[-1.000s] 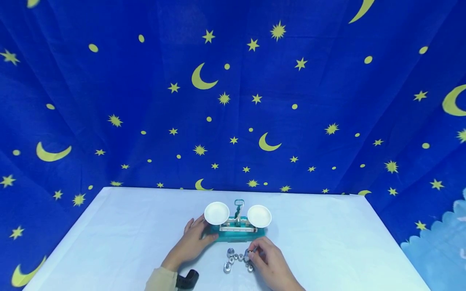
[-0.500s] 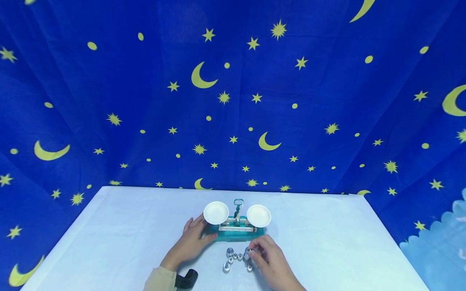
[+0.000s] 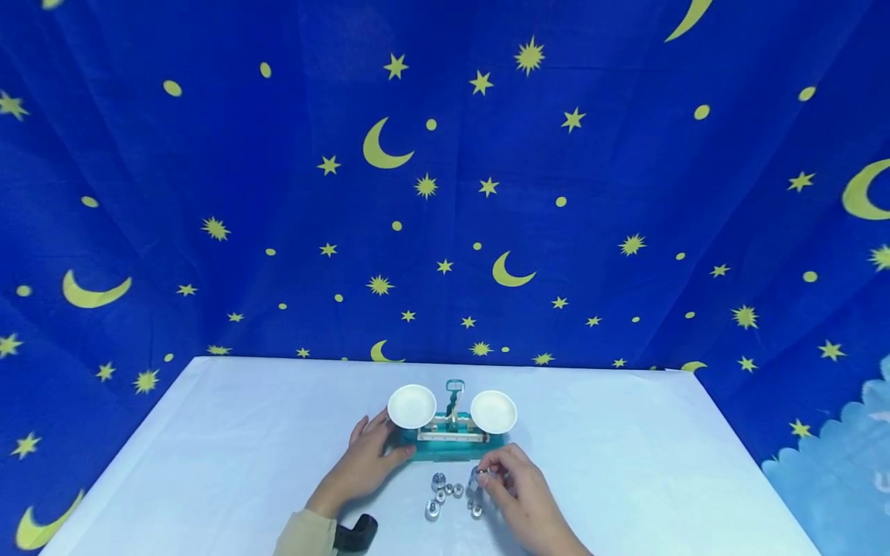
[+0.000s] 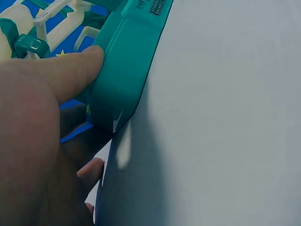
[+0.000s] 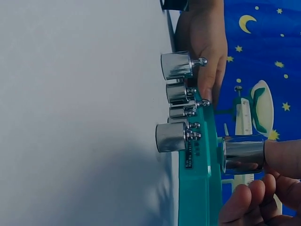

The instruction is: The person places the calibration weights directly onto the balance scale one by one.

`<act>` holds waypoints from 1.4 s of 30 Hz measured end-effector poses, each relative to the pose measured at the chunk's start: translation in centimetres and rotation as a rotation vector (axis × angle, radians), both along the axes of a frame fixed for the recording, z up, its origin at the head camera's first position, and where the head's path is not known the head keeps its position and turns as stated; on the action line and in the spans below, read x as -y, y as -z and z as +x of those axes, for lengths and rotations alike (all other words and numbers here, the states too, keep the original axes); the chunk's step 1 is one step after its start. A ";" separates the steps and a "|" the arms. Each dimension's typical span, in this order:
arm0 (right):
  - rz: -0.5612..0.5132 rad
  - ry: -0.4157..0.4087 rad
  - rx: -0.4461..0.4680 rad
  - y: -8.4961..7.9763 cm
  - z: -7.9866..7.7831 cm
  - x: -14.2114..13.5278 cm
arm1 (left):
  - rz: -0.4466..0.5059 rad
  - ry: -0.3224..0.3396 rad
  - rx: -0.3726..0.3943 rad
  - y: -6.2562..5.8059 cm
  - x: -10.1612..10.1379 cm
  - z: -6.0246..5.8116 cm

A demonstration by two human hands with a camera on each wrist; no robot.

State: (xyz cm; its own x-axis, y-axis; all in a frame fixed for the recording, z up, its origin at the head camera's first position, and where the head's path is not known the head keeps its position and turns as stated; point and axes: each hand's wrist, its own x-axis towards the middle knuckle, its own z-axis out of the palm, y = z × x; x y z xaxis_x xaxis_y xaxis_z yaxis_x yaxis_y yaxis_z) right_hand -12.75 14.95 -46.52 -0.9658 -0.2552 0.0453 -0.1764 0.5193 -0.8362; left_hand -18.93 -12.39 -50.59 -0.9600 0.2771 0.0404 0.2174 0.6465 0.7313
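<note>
Left hand point(image 3: 365, 465) braced against the end of the teal plastic balance scale point(image 3: 452, 444), fingers point(image 4: 70, 70) pressing its base, seemingly to steady it on the pale blue tabletop point(image 3: 208, 448). Right hand point(image 3: 518, 494) lifted just in front of the scale, wrist low, fingers point(image 5: 282, 157) pinching one shiny cylindrical metal weight point(image 5: 243, 154) above the remaining knobbed metal weights point(image 3: 445, 494) standing nearby.

A blue backdrop point(image 3: 445, 177) printed with yellow stars and crescent moons is hanging across the whole upper part of the frame. A white table point(image 3: 208, 448) is spreading across the lower middle, and a small black object point(image 3: 356, 533) is lying at its bottom edge.
</note>
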 end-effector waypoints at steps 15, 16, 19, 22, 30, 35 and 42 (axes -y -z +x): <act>0.022 0.043 -0.096 -0.4 0.0 0.0 | 0.018 0.007 -0.038 -0.1 0.1 0.3; 0.018 0.050 -0.098 -0.5 0.1 0.0 | 0.016 0.007 -0.038 -0.1 0.1 0.3; 0.005 0.073 -0.102 -0.8 0.1 0.0 | 0.017 0.008 -0.030 -0.1 0.1 0.4; 0.003 0.095 -0.104 -1.1 0.2 0.0 | 0.016 0.010 -0.032 -0.2 0.1 0.3; -0.024 0.132 -0.152 -1.5 0.2 0.2 | 0.015 0.011 -0.037 -0.2 0.1 0.4; -0.052 0.157 -0.210 -1.8 0.0 0.2 | 0.015 0.018 -0.044 -0.2 0.1 0.4; -0.046 0.177 -0.227 -2.3 -0.3 0.3 | 0.011 0.020 -0.038 -0.2 0.2 0.3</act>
State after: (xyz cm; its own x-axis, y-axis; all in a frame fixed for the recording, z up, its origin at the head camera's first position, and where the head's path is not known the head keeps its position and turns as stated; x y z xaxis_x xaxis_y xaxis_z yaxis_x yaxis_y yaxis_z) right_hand -13.04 14.66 -44.26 -0.9590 -0.0761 0.2730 -0.2716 0.5214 -0.8089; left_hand -18.64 -12.55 -50.41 -0.9518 0.2961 0.0800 0.2585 0.6339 0.7289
